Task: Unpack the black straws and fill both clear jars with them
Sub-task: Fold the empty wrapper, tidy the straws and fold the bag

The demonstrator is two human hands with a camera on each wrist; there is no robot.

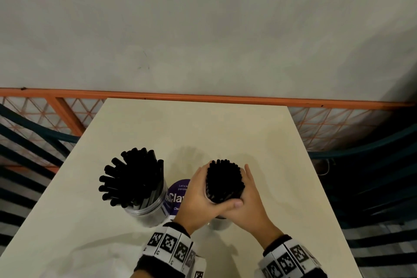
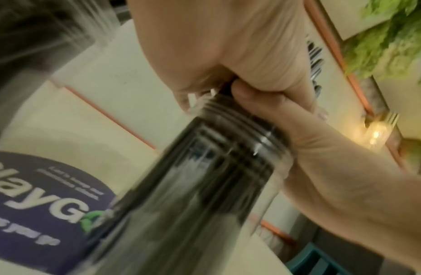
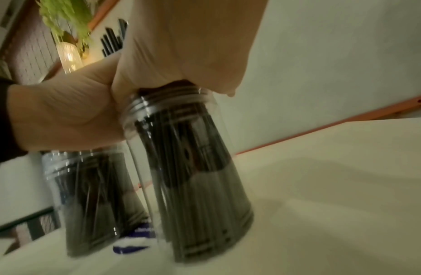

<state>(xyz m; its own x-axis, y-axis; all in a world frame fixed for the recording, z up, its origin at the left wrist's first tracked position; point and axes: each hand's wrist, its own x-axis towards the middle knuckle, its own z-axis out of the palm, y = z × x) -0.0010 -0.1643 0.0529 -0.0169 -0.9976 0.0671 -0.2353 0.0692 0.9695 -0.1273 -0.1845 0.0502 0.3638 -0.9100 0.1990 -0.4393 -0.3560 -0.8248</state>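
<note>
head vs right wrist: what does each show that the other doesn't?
Head only: the straw tops, fanned out in the left jar and bunched between the left hand and right hand; the whole table.

Right wrist only: the right jar standing on the table, its threaded neck, straws reaching its bottom; a hanging plant.

Both: both hands cupping the straw bundle, two jars holding straws, the purple label between them.
</note>
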